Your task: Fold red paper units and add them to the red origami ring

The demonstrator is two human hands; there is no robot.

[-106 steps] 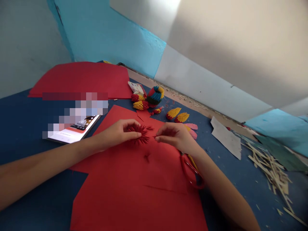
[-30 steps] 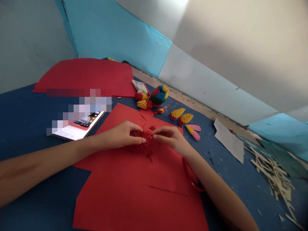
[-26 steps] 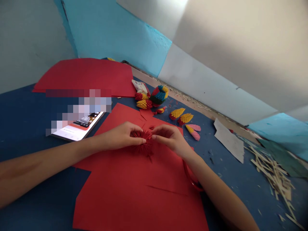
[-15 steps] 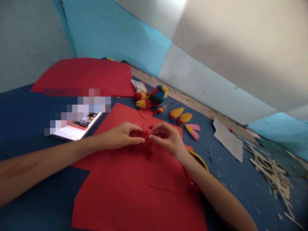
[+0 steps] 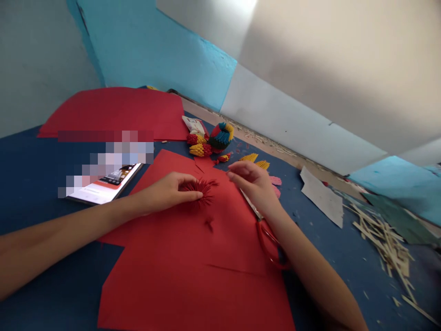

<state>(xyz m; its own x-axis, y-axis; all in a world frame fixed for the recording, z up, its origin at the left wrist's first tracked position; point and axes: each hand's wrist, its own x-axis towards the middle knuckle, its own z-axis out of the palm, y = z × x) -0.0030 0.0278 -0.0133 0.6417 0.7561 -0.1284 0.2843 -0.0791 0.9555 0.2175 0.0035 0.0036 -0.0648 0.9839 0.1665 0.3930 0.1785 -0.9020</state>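
Observation:
A spiky round bundle of folded red paper pieces (image 5: 203, 192) is in my left hand (image 5: 168, 191), pinched between the thumb and fingers. My right hand (image 5: 253, 184) is off to the right, held over the red paper with curved fingers a little apart; I see nothing between them. Under that hand and wrist lie scissors (image 5: 262, 234) with red handles, their blades partly covered. Small loose red folded pieces (image 5: 209, 224) sit on the red paper sheets (image 5: 186, 276) close to the bundle.
A lit phone (image 5: 103, 184) lies at left, before a stack of red sheets (image 5: 113, 112). Colourful folded-paper models (image 5: 220, 137) and a small packet (image 5: 193, 125) stand at the back. Rightward are a grey paper piece (image 5: 322, 197) and scattered pale strips (image 5: 386, 243) on the blue table (image 5: 320, 262).
My right hand has left the red bundle and moved up and right, uncovering more of the scissors. My left hand keeps hold of the bundle. The view has shifted slightly.

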